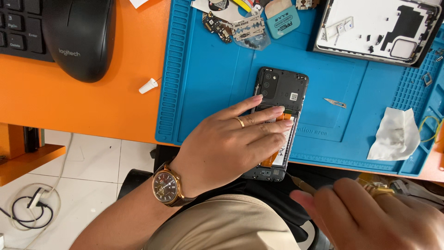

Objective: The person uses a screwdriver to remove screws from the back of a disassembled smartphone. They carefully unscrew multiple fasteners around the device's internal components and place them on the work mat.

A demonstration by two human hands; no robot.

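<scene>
Orange bench (69, 106) with a blue repair mat (208, 78) fills the upper view; white floor tiles and a coiled cable (27, 203) show at 8 o'clock. We see an opened smartphone (280, 88), back cover off, lying face down on the mat with its lower end hanging past the bench edge toward 6 o'clock. Our left hand (231, 143) lies flat and open upon it, fingers spread across the battery and the orange flex cable (273, 158); a wristwatch (165, 186) sits on that wrist. Our right hand (370, 213), blurred at 5 o'clock, is closed around a thin tool (303, 184) whose tip points toward the phone's bottom edge; its exact kind cannot be told.

Hazards, as we judge them:
- The tool tip could slip under the flex cable and tear it, since the cable lies exposed beside the battery.
- Pressure from the flat palm on the overhanging end could tip the phone off the bench.
- A loose blade (335, 102) at 3 o'clock of the phone, and small screws near the removed back cover (370, 23) at 1 o'clock, could be swept off by a sleeve.
- A crumpled tissue (394, 134) at 3 o'clock could hide small parts.

A computer mouse (81, 37) and keyboard (18, 28) rest at 10 o'clock, well apart.
</scene>
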